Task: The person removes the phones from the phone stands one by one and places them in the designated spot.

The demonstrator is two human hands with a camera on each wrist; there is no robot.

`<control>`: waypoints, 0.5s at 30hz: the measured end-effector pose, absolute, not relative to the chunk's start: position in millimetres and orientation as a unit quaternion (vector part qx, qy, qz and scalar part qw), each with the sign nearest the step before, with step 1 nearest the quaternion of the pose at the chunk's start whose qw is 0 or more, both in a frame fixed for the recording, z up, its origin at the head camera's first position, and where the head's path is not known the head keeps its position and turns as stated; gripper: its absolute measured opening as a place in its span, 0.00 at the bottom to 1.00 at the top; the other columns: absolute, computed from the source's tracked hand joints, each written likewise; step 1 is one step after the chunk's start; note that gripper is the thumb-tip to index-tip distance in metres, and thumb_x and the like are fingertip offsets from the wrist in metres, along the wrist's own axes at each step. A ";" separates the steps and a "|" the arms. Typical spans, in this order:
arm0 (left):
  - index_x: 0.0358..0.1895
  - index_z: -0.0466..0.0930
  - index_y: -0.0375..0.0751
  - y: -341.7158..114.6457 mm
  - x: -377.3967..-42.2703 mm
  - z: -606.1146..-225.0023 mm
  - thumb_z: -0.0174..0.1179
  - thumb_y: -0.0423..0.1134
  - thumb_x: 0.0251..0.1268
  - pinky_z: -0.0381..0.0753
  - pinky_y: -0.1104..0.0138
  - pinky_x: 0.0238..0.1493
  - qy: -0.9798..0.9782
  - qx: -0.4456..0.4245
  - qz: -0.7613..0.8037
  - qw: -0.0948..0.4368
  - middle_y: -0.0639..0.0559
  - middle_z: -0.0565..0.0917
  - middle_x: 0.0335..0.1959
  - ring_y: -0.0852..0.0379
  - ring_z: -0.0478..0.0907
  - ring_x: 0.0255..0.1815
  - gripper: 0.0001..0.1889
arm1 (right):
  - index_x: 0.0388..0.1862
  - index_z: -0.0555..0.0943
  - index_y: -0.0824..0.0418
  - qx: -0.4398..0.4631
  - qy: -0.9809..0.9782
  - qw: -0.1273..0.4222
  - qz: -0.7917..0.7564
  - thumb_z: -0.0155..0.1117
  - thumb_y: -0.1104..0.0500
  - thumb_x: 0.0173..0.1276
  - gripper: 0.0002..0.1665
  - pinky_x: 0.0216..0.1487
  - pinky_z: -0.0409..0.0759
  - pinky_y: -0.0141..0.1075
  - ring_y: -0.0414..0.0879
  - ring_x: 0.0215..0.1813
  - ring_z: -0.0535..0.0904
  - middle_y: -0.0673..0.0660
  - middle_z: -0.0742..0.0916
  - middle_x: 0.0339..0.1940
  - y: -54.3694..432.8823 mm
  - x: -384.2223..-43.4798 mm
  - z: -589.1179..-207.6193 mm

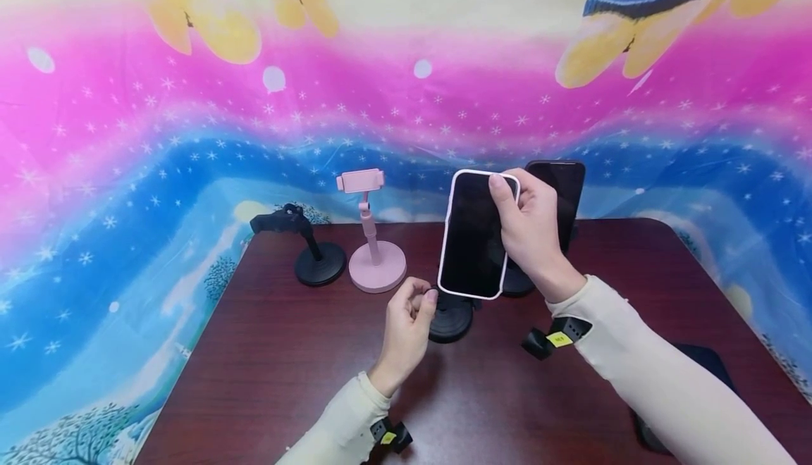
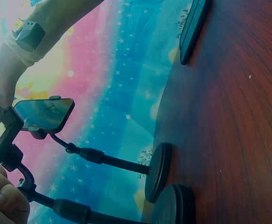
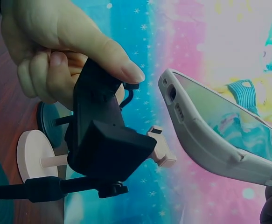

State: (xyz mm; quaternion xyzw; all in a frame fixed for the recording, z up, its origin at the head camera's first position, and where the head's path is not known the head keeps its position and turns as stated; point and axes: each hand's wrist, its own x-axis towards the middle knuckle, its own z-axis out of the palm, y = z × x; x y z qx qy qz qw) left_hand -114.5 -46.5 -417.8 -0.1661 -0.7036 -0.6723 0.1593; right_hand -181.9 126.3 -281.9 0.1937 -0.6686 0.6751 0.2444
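My right hand holds a smartphone in a white case, thumb over the screen side and fingers behind. The phone is upright in the head view, in front of a black phone stand whose round base shows below it. My left hand pinches the edge of that stand's clamp, as the right wrist view shows. In that view the phone's end with the charging port hangs just apart from the clamp. Nothing sits in the clamp there.
Behind my right hand, another black stand carries a dark phone. A pink phone stand and a black one stand at the back left. On the right, a dark flat device lies partly under my sleeve. A patterned cloth hangs behind the table.
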 end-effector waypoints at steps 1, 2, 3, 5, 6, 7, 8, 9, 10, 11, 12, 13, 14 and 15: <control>0.42 0.74 0.29 -46.4 -114.8 -417.9 0.53 0.30 0.76 0.56 0.75 0.16 -0.704 -0.168 -0.671 0.160 0.56 0.63 0.15 0.71 0.58 0.16 0.05 | 0.33 0.81 0.58 0.194 -0.669 0.243 0.675 0.56 0.65 0.77 0.11 0.32 0.84 0.26 0.32 0.26 0.85 0.41 0.88 0.23 127.5 -181.6 -282.2; 0.41 0.74 0.29 -46.3 -114.9 -418.1 0.53 0.30 0.76 0.58 0.75 0.16 -0.705 -0.168 -0.670 0.161 0.54 0.64 0.15 0.71 0.59 0.16 0.05 | 0.34 0.81 0.59 0.194 -0.670 0.243 0.674 0.56 0.65 0.77 0.11 0.32 0.84 0.27 0.32 0.27 0.85 0.41 0.88 0.23 128.7 -181.2 -282.5; 0.42 0.74 0.29 -46.1 -115.0 -418.0 0.53 0.30 0.76 0.60 0.75 0.17 -0.706 -0.166 -0.669 0.160 0.52 0.66 0.14 0.70 0.61 0.17 0.05 | 0.34 0.81 0.59 0.195 -0.671 0.241 0.674 0.56 0.65 0.77 0.10 0.32 0.84 0.27 0.33 0.26 0.86 0.41 0.88 0.23 129.9 -180.5 -282.6; 0.42 0.74 0.30 -45.9 -115.2 -418.1 0.53 0.31 0.76 0.64 0.75 0.19 -0.710 -0.161 -0.667 0.160 0.48 0.70 0.14 0.69 0.65 0.18 0.05 | 0.34 0.81 0.60 0.194 -0.675 0.240 0.670 0.56 0.65 0.77 0.10 0.31 0.84 0.27 0.33 0.26 0.85 0.41 0.88 0.23 132.2 -179.0 -282.8; 0.42 0.74 0.30 -45.7 -115.2 -418.0 0.53 0.31 0.76 0.65 0.75 0.20 -0.712 -0.159 -0.665 0.160 0.46 0.71 0.14 0.68 0.67 0.19 0.05 | 0.34 0.82 0.61 0.194 -0.677 0.241 0.668 0.57 0.65 0.77 0.10 0.31 0.84 0.26 0.33 0.26 0.85 0.42 0.88 0.23 133.1 -177.9 -282.7; 0.42 0.74 0.30 -45.4 -115.4 -418.2 0.53 0.31 0.76 0.67 0.75 0.21 -0.713 -0.157 -0.664 0.161 0.44 0.73 0.15 0.67 0.69 0.20 0.05 | 0.34 0.82 0.61 0.194 -0.678 0.241 0.667 0.57 0.64 0.77 0.10 0.31 0.83 0.26 0.33 0.25 0.85 0.42 0.88 0.23 134.1 -177.0 -283.0; 0.42 0.74 0.30 -45.3 -115.4 -418.3 0.53 0.31 0.76 0.68 0.75 0.22 -0.714 -0.155 -0.664 0.162 0.44 0.73 0.15 0.67 0.70 0.21 0.05 | 0.34 0.82 0.61 0.193 -0.679 0.241 0.666 0.57 0.65 0.77 0.10 0.31 0.83 0.26 0.33 0.25 0.85 0.42 0.87 0.22 135.1 -175.9 -283.2; 0.42 0.74 0.30 -45.0 -115.5 -418.5 0.53 0.31 0.76 0.66 0.76 0.22 -0.713 -0.156 -0.665 0.161 0.44 0.72 0.14 0.67 0.69 0.20 0.05 | 0.34 0.82 0.61 0.193 -0.677 0.240 0.668 0.57 0.65 0.77 0.10 0.31 0.83 0.26 0.34 0.25 0.85 0.42 0.88 0.23 136.2 -174.9 -283.6; 0.42 0.74 0.30 -44.8 -115.6 -418.9 0.52 0.30 0.76 0.65 0.75 0.20 -0.710 -0.158 -0.668 0.160 0.45 0.71 0.14 0.68 0.67 0.19 0.05 | 0.35 0.82 0.61 0.192 -0.677 0.239 0.669 0.57 0.65 0.76 0.09 0.31 0.84 0.26 0.34 0.26 0.85 0.43 0.88 0.23 137.2 -173.8 -283.9; 0.42 0.73 0.28 -44.5 -115.5 -419.1 0.51 0.30 0.77 0.63 0.75 0.19 -0.706 -0.162 -0.672 0.155 0.45 0.69 0.13 0.68 0.66 0.18 0.06 | 0.35 0.82 0.61 0.192 -0.675 0.239 0.671 0.57 0.65 0.76 0.09 0.31 0.84 0.26 0.34 0.26 0.85 0.43 0.88 0.23 138.2 -172.7 -284.3; 0.42 0.72 0.27 -44.3 -115.3 -419.3 0.50 0.29 0.77 0.62 0.75 0.17 -0.702 -0.164 -0.677 0.149 0.45 0.68 0.13 0.69 0.64 0.16 0.06 | 0.35 0.82 0.61 0.192 -0.671 0.237 0.675 0.57 0.65 0.76 0.09 0.31 0.84 0.27 0.34 0.26 0.86 0.43 0.88 0.24 139.1 -171.6 -284.8; 0.42 0.71 0.25 -44.1 -114.9 -419.2 0.49 0.29 0.78 0.61 0.75 0.16 -0.697 -0.167 -0.683 0.142 0.45 0.66 0.12 0.70 0.63 0.15 0.07 | 0.35 0.83 0.60 0.191 -0.669 0.237 0.678 0.57 0.65 0.76 0.10 0.31 0.84 0.27 0.34 0.26 0.86 0.44 0.88 0.24 140.1 -170.8 -285.5; 0.42 0.71 0.24 -43.9 -114.2 -418.8 0.48 0.29 0.79 0.60 0.76 0.15 -0.691 -0.169 -0.690 0.133 0.44 0.65 0.12 0.70 0.61 0.14 0.08 | 0.35 0.83 0.60 0.190 -0.668 0.236 0.680 0.57 0.65 0.76 0.10 0.31 0.84 0.27 0.35 0.26 0.86 0.44 0.89 0.24 141.0 -169.7 -285.9; 0.43 0.70 0.23 -43.7 -113.4 -418.2 0.46 0.30 0.80 0.60 0.76 0.14 -0.686 -0.169 -0.697 0.123 0.43 0.64 0.12 0.71 0.60 0.13 0.09 | 0.34 0.83 0.59 0.190 -0.666 0.235 0.682 0.57 0.65 0.76 0.10 0.31 0.84 0.27 0.35 0.26 0.86 0.44 0.89 0.24 141.9 -168.8 -286.4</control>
